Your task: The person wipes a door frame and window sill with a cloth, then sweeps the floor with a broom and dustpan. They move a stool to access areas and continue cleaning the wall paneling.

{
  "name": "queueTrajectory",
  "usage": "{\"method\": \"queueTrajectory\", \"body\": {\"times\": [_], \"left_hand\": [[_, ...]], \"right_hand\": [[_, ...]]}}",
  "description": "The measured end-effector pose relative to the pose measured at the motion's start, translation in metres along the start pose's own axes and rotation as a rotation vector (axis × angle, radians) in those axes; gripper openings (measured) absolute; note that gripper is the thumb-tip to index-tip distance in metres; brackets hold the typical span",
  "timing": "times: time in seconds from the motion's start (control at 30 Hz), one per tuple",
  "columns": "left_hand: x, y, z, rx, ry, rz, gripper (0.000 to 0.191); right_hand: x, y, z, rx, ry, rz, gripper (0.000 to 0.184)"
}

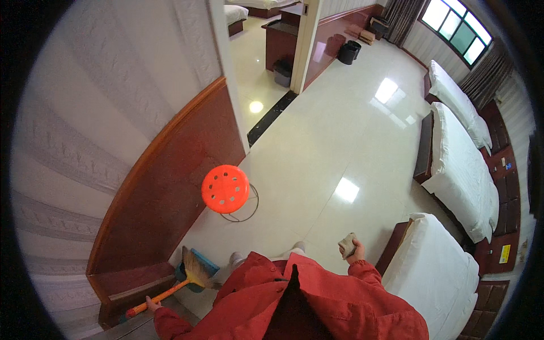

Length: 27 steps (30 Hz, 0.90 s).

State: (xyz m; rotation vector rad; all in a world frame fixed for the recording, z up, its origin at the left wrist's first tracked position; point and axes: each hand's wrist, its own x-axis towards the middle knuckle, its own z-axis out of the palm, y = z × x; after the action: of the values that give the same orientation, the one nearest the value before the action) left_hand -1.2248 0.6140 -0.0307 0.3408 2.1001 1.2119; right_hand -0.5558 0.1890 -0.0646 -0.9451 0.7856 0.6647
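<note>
My left hand (154,304), low on the left, is closed around the orange handle of a broom (169,291). The broom's bristles (194,267) fan out in front of a blue dustpan (205,262), which partly hides behind them beside the wall. On the other side of my body, my right hand (358,252) grips a folded greyish-beige cloth (347,245) above the tiled floor. An orange-red round stool (225,189) with holes in its seat and metal legs stands ahead, close to the wall panel.
Several beds with white covers, the nearest bed (431,276) close by, line the right side. Brown wall panelling (170,204) runs along the left up to a doorway with a black threshold (272,119). Black bins (348,53) stand farther along the wall on glossy floor tiles (306,170).
</note>
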Motion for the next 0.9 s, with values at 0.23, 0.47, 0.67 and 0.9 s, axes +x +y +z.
{"method": "queueTrajectory", "body": {"times": [0.23, 0.47, 0.67, 0.9], "left_hand": [[-0.107, -0.011, 0.0, 0.013, 0.212, 0.055, 0.064], [-0.218, -0.041, 0.043, 0.01, 0.422, 0.064, 0.062], [-0.286, -0.072, 0.116, 0.025, 0.604, 0.037, 0.06], [-0.371, -0.086, 0.203, 0.046, 0.752, -0.054, 0.058]], "right_hand": [[0.064, -0.126, 0.013, 0.056, -0.144, -0.031, 0.033], [0.136, -0.2, 0.159, -0.089, -0.362, 0.01, 0.029], [0.217, -0.24, 0.244, -0.232, -0.488, 0.018, 0.031], [0.27, -0.31, 0.245, -0.29, -0.179, 0.078, 0.033]]}}
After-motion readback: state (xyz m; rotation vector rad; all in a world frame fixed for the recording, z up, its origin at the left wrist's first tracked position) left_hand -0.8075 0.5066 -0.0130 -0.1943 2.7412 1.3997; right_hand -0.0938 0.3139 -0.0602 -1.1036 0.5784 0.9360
